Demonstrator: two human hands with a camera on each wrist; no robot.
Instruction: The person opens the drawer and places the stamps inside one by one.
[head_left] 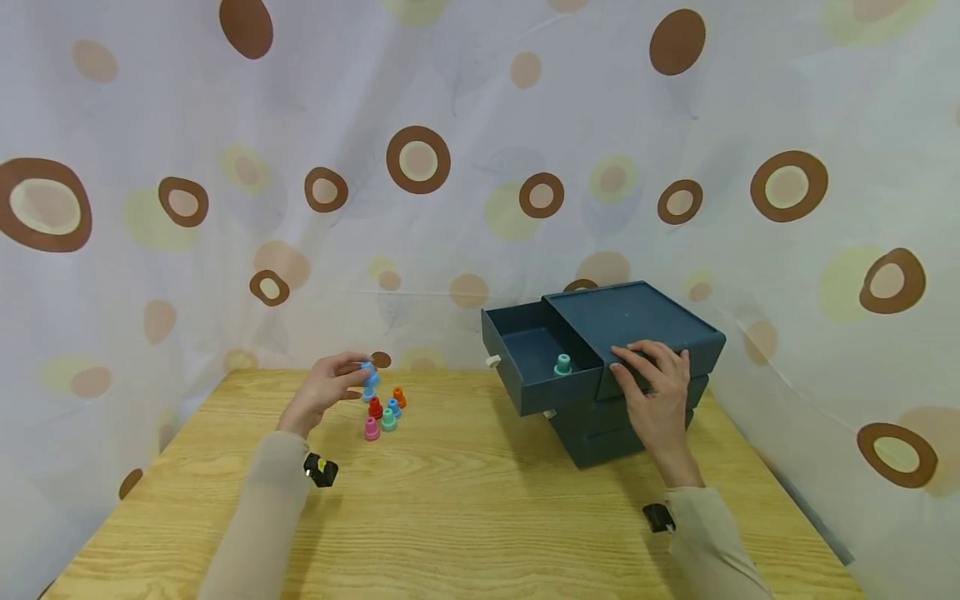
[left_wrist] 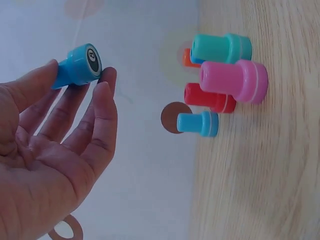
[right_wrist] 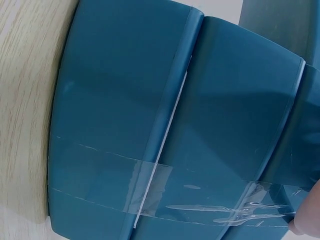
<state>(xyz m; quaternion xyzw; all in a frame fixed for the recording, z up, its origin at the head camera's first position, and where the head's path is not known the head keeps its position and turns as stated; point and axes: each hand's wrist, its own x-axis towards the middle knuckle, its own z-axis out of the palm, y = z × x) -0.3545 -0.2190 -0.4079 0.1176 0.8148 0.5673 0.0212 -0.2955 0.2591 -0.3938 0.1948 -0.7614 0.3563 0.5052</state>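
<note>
I have the left hand [head_left: 326,390] with a blue stamp [head_left: 370,373] pinched between thumb and fingertips, the remaining fingers loosely bent. The stamp sits above the table [head_left: 450,500] near its far left corner, tilted, long axis closer to upright than flat, printed end down.

The relation that matters to me is sideways: the pulled-out top drawer [head_left: 562,392] lies well to the right of that stamp, with bare wood between. The right hand [head_left: 656,396] is nearer the drawer; its fingers rest spread and bent over the near top edge of the dark blue cabinet [head_left: 637,317], touching it, and I see no separate object in its grasp. A teal stamp [head_left: 562,364] stands inside the drawer by the near wall.

Just below and beside the left hand, a cluster stands upright on the table: orange [head_left: 399,397], red [head_left: 376,407], pink [head_left: 372,429], green [head_left: 388,419] and two blue stamps. The cabinet sits at an angle near the table's right edge, and a spotted curtain [head_left: 465,83] hangs behind the far edge.
</note>
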